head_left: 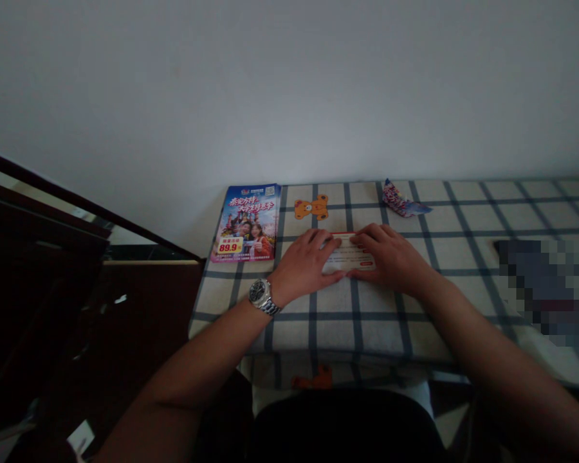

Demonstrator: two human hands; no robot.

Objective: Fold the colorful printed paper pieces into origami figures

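A small white printed leaflet (351, 258) with lines of text and red edging lies flat on the checked tablecloth (289, 331), in front of me. My left hand (307, 260) rests on its left end, fingers bent over the top and thumb along the near edge. At the right end, my right hand (385, 258) grips it the same way, with its thumb close to the left thumb. The leaflet's two ends are hidden under my hands; whether it is folded, I cannot tell. A metal watch (262, 296) is on my left wrist.
Left of my hands lies a stack of colourful flyers (246, 224). A crumpled wrapper (404, 200) sits toward the wall (289, 96). A blurred dark object (543, 283) is at the right. The table's left edge drops to a dark floor.
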